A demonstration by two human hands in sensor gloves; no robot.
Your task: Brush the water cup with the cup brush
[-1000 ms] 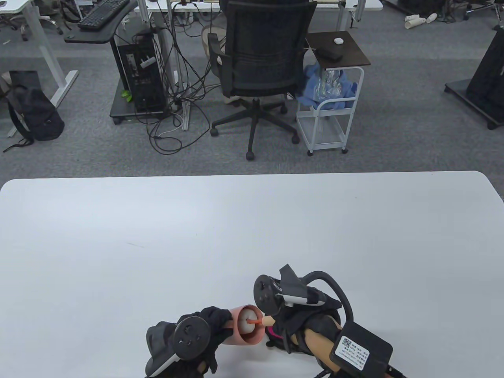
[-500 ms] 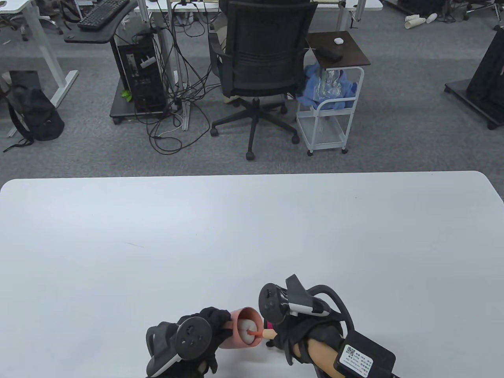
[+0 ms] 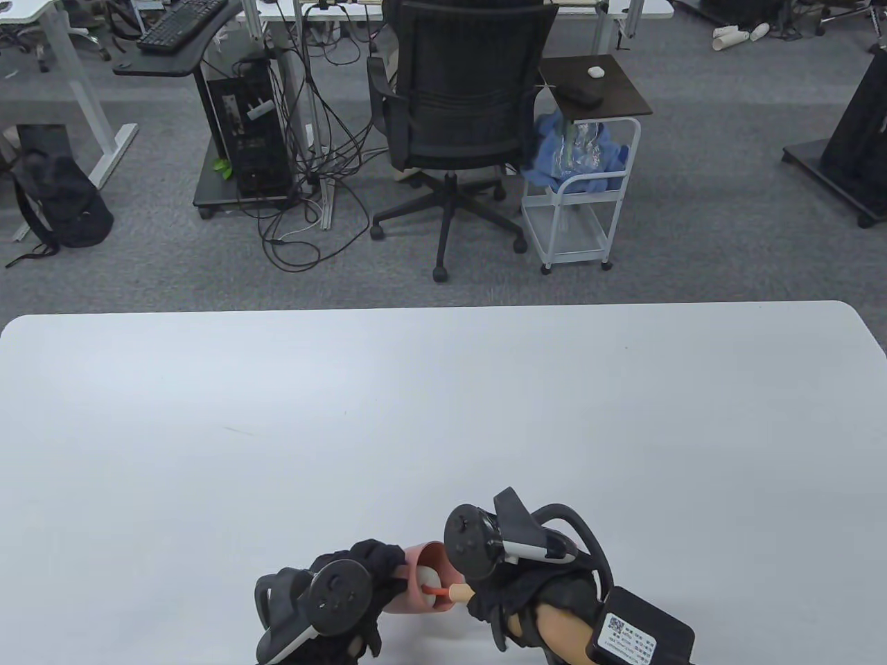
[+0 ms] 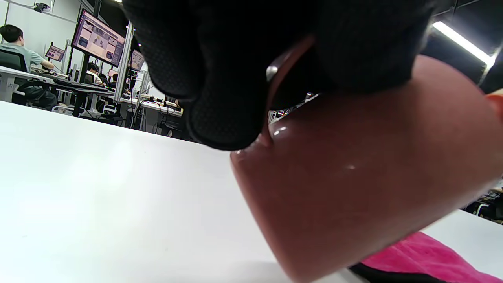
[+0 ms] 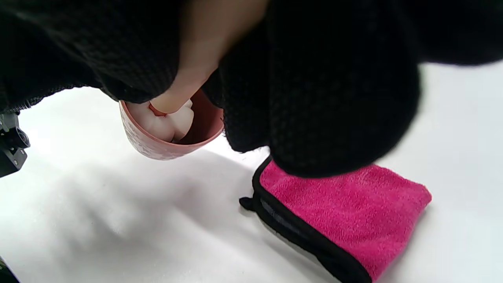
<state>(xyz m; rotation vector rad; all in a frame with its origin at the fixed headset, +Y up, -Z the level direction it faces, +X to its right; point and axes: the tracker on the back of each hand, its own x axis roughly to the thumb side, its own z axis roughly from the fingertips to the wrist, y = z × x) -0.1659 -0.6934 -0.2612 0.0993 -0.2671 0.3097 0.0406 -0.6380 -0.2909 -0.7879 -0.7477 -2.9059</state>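
Left hand [image 3: 360, 582] grips the tilted water cup [image 3: 424, 589], right hand [image 3: 509, 596] holds the cup brush [image 3: 443, 591] inside it, near the counter [image 3: 443, 415] front edge, wide bare surface beyond.

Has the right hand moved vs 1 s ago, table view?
Yes. The right hand has slid toward the table's near edge and slightly left, pushing the cup brush deeper into the pink cup that the left hand holds.
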